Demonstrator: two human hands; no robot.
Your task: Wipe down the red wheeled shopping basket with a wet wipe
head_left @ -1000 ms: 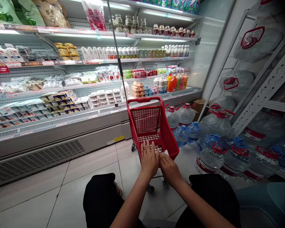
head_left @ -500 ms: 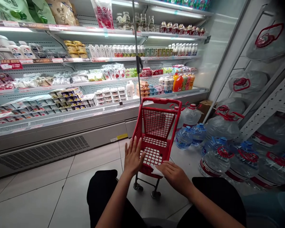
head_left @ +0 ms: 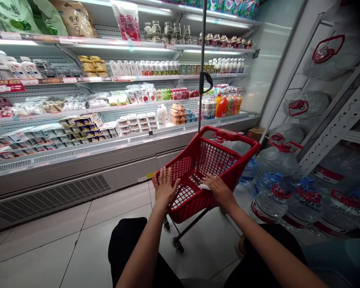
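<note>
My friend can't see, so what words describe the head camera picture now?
Open left hand and right hand holding a white thing, both at a red cart. Behind is a food fridge; big bottles stand at right.

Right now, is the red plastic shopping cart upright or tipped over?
Upright: the red cart has its basket opening upward and dark wheels below, on pale floor tiles.

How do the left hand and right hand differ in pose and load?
The left hand has spread fingers; the right hand's lie closer together. The left shows nothing held; the right has a white tissue or cloth. Both are at the red shopping cart.
</note>
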